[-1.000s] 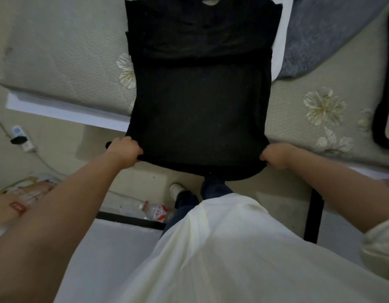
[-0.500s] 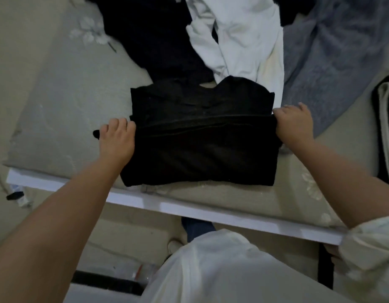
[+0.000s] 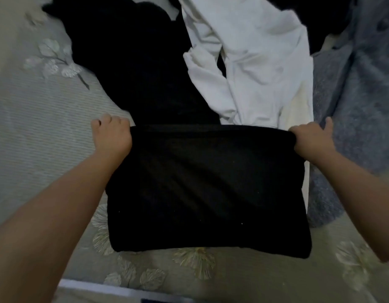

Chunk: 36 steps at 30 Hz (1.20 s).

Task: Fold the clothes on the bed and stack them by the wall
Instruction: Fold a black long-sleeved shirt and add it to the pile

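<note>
A black shirt [image 3: 206,191], folded into a wide rectangle, lies on the bed near its front edge. My left hand [image 3: 111,136] grips its far left corner with curled fingers. My right hand [image 3: 310,138] grips the far right corner, one finger sticking out onto the grey blanket. Behind the folded shirt lie unfolded clothes: a crumpled white garment [image 3: 254,62] and a dark garment [image 3: 141,62].
The bed [image 3: 36,132] has a pale cover with embroidered flowers. A grey fuzzy blanket [image 3: 355,106] is bunched at the right. The bed's white front edge [image 3: 97,288] runs along the bottom of the view.
The black shirt's hanging lower half was lifted and laid over its top half. Both hands moved forward with the hem and now hold the far corners of the folded rectangle.
</note>
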Available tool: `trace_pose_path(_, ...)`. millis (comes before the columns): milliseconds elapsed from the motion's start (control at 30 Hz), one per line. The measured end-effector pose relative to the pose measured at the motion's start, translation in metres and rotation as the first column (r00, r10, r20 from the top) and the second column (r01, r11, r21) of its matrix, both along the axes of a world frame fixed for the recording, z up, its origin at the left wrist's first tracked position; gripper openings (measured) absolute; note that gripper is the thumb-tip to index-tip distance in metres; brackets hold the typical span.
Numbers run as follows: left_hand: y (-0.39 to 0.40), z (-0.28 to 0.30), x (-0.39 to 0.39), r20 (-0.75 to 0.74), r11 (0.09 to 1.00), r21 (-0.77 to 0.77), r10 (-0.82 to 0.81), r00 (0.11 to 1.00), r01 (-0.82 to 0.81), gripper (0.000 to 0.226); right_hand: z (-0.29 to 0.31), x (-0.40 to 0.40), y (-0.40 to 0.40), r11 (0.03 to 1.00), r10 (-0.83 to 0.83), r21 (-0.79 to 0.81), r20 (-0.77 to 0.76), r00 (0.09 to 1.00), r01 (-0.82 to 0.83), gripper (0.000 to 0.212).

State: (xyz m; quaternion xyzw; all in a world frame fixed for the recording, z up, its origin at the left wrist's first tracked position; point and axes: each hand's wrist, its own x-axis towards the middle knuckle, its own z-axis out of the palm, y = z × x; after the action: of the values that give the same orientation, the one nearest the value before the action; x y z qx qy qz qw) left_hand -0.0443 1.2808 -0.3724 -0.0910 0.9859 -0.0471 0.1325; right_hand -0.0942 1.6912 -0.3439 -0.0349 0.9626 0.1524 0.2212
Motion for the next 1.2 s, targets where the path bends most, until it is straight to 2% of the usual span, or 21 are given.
trace_pose_path(133,0.016,-0.022,-0.027,0.009,0.993,0.068,0.094,0.996,-0.094,0.029,-0.022,0.0,0.001,0.99,-0.132,-0.051,-0.086,0.987,0.128,0.014)
trace_pose_path(233,0.025,-0.025,-0.021,-0.087,0.959,0.223,0.195,0.977,-0.172,0.047,-0.022,0.008,-0.008,0.926,-0.348,-0.23,-0.204,0.915,0.3,0.042)
trace_pose_path(300,0.029,-0.022,-0.003,-0.2,0.952,0.29,0.164,0.966,-0.101,0.051,-0.015,0.024,-0.014,0.87,-0.447,-0.356,-0.281,0.849,0.341,0.047)
trace_pose_path(367,0.038,-0.017,0.028,-0.247,0.941,0.335,0.042,0.968,0.045,0.048,-0.008,0.053,-0.022,0.857,-0.46,-0.396,-0.302,0.835,0.329,0.048)
trace_pose_path(433,0.056,-0.014,0.069,-0.211,0.908,0.358,-0.149,0.966,0.219,0.046,-0.006,0.097,-0.035,0.875,-0.417,-0.386,-0.291,0.861,0.293,0.047)
trace_pose_path(500,0.077,-0.014,0.108,-0.134,0.86,0.358,-0.34,0.931,0.365,0.053,-0.007,0.143,-0.053,0.9,-0.312,-0.395,-0.293,0.904,0.183,0.045)
trace_pose_path(567,0.087,-0.018,0.138,-0.014,0.85,0.333,-0.429,0.903,0.408,0.06,-0.014,0.179,-0.063,0.935,-0.143,-0.353,-0.281,0.949,0.036,0.044)
trace_pose_path(633,0.082,-0.022,0.155,0.115,0.872,0.307,-0.432,0.894,0.382,0.07,-0.025,0.198,-0.056,0.959,-0.081,-0.284,-0.193,0.978,0.024,0.044)
trace_pose_path(700,0.071,-0.027,0.164,0.202,0.876,0.286,-0.451,0.869,0.388,0.082,-0.033,0.201,-0.035,0.96,-0.146,-0.255,-0.107,0.983,0.115,0.046)
trace_pose_path(800,0.059,-0.034,0.167,0.251,0.87,0.286,-0.471,0.845,0.4,0.086,-0.041,0.197,-0.006,0.969,-0.168,-0.185,-0.025,0.985,0.16,0.046)
trace_pose_path(900,0.05,-0.029,0.172,0.294,0.904,0.271,-0.404,0.866,0.33,0.084,-0.046,0.197,0.003,0.958,-0.197,-0.227,-0.084,0.977,0.174,0.046)
trace_pose_path(1033,0.034,-0.017,0.193,0.345,0.952,0.212,-0.285,0.894,0.221,0.086,-0.048,0.215,-0.003,0.886,-0.398,-0.28,-0.051,0.916,0.369,0.053)
trace_pose_path(1100,0.034,-0.014,0.198,0.31,0.96,0.175,-0.264,0.913,0.218,0.097,-0.044,0.227,-0.009,0.848,-0.465,-0.303,-0.036,0.884,0.434,0.054)
trace_pose_path(1167,0.035,-0.016,0.202,0.344,0.971,0.12,-0.235,0.909,0.206,0.101,-0.038,0.237,-0.013,0.749,-0.595,-0.365,-0.001,0.804,0.554,0.058)
trace_pose_path(1200,0.038,-0.016,0.203,0.337,0.977,0.095,-0.21,0.918,0.189,0.088,-0.035,0.24,-0.015,0.675,-0.668,-0.408,0.015,0.744,0.614,0.061)
